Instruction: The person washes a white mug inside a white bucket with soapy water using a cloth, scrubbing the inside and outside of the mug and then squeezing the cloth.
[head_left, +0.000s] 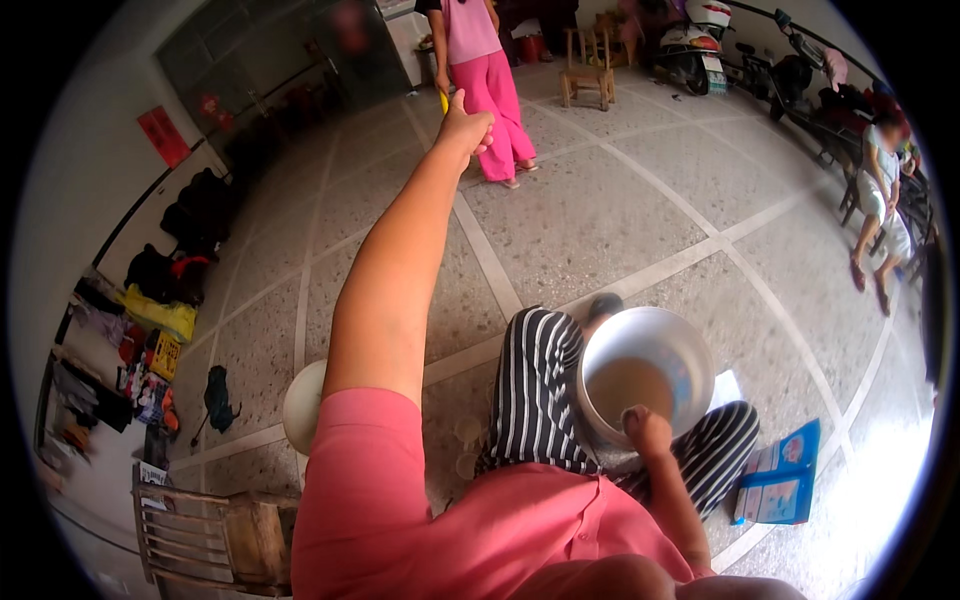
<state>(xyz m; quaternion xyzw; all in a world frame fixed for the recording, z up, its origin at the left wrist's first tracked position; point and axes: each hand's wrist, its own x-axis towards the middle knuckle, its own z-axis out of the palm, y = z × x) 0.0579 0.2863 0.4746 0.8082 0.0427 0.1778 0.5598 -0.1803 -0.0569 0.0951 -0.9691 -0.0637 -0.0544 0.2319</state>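
A round silver-coloured metal bucket (645, 322) stands between my knees, with cloudy brown liquid inside. My right hand (649, 431) is closed at its near rim; whatever the fingers do under the lip is hidden. Stretched out ahead at full length, my left arm ends in my left hand (466, 129), which holds nothing. One finger sticks out and the others are curled. Behind that hand, a person (495, 97) in pink trousers stands on the floor, holding something yellow. Beside my right knee is a blue and white plastic packet (780, 476) that bears writing.
My left arm partly covers a pale round basin (301, 409). At lower left stands a wooden chair (251, 536). Bags and clothes (157, 315) line the left wall. A small wooden chair (587, 75) and a scooter (694, 49) are farther off. Another person (881, 180) sits at right.
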